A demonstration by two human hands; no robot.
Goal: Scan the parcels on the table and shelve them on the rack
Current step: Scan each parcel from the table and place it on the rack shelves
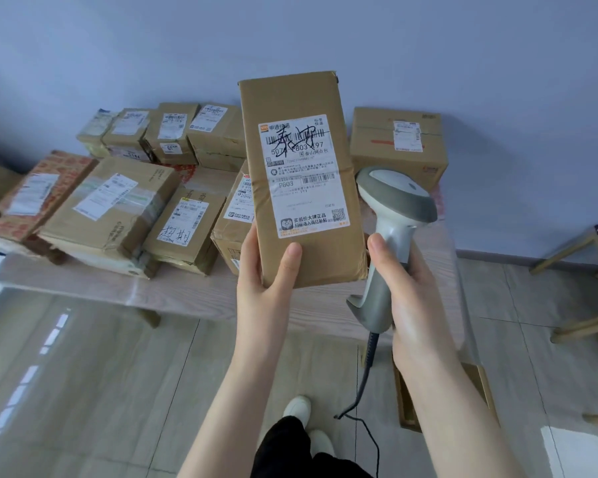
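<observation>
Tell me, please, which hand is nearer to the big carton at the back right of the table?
Right. The right hand, gripping the scanner, is directly in front of the carton; the left hand, holding the tall parcel, is farther left.

One parcel (301, 188) up in the air, one scanner (394, 201), a left hand (266, 270) and a right hand (408, 291) — two. On the table (194, 288) at least ten boxes (114, 205) — and two white shoes (296, 410) near.

Taped cardboard parcels (114, 205) crowd the pale table (194, 288).
</observation>
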